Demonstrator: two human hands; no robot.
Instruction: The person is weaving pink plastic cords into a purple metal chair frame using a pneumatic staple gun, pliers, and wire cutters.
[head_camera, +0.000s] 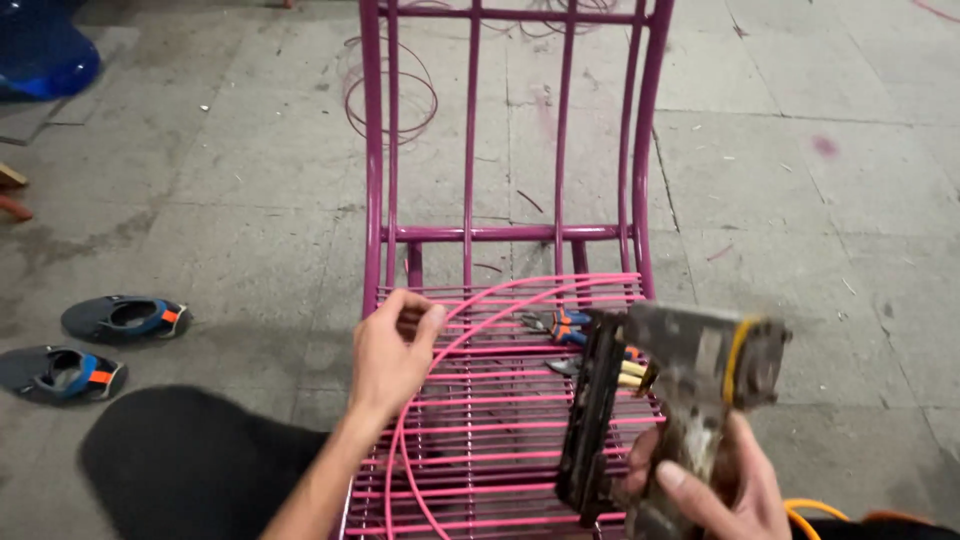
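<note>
Pinching with our left hand (392, 352), we close the grip on a pink cord (470, 335) that loops over the woven seat of a magenta metal chair frame (470, 232). Our right hand (715, 485) wraps its grip fully round the handle of a worn staple gun (670, 395), held upright over the seat's right side. Pliers with blue and orange handles (560, 326) lie on the seat just behind the gun. Two sandals (95, 345) sit on the concrete floor (820, 220) well to the left.
</note>
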